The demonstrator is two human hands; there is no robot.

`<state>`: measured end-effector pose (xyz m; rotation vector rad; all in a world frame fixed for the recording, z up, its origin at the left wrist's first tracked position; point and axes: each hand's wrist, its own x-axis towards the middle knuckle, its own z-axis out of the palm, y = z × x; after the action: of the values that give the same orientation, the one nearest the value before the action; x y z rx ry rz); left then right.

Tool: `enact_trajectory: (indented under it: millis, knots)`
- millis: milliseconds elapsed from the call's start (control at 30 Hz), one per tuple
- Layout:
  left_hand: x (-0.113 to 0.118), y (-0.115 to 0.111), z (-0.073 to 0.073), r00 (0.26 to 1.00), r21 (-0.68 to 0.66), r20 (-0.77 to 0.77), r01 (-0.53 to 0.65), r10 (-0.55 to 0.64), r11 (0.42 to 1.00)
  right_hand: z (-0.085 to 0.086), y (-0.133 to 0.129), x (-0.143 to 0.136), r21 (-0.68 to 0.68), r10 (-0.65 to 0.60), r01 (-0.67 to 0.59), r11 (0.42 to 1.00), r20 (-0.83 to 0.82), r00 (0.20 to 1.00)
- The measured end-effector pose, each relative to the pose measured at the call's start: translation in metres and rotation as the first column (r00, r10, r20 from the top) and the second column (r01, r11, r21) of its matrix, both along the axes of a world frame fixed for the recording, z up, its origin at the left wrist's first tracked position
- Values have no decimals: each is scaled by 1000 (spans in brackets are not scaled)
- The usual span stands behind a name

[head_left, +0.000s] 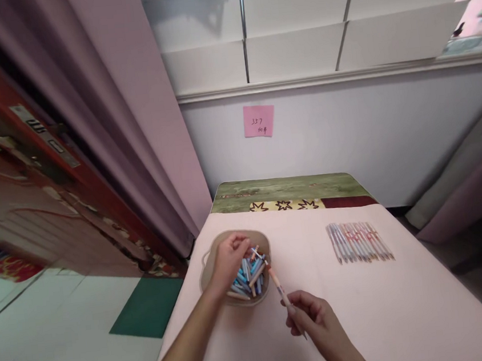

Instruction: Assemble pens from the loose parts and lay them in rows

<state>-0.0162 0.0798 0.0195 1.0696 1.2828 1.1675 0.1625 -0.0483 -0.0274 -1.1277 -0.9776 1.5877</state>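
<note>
My right hand (310, 317) grips a slim, pale pinkish pen barrel (277, 283) between thumb and fingers, slanted, with a pointed end towards me. From its far end a thin white-and-blue piece (258, 254) reaches up to the fingertips of my left hand (232, 254). Those fingers are closed in a pinch above a beige basket (207, 270); what they hold is too small to make out. Short blue, grey and beige pen parts (249, 277) lie in a jumble inside the basket. Part of the pile is hidden by my left hand.
Several pens (359, 241) lie side by side in a row on the right of the pale pink tabletop (358, 312). A green patterned strip (285, 187) shows at the table's far edge. Behind is a wall with a pink note (259, 121); a red door (52, 183) stands left.
</note>
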Motion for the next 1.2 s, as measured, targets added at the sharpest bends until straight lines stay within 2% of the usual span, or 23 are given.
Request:
enact_trajectory:
  millis: [33,100,167,233,333,600,967,1200]
  knots:
    - [6,-11,0,990,-74,133,56,-45,996,0,-1,0,24,-5,5,1000,32,999]
    - [15,-29,0,944,-190,328,94,-27,977,1,-1,1,72,-16,8,997,107,994]
    - [21,-41,-2,898,-245,440,101,18,964,3,-1,2,103,-22,3,995,192,981]
    - [24,-46,-4,870,-274,488,83,64,958,4,0,3,108,-27,-2,994,267,963]
    - [23,-46,-7,859,-298,502,65,99,952,3,0,3,101,-28,-4,995,313,949]
    - [21,-50,-7,876,-293,467,20,124,956,0,-3,-2,79,-22,-1,997,287,958]
    - [20,-59,-8,882,-242,463,26,92,970,-4,-8,-4,86,-7,-15,996,245,970]
    - [25,-68,-7,899,-221,428,9,89,975,1,-15,-6,104,-31,10,994,195,980]
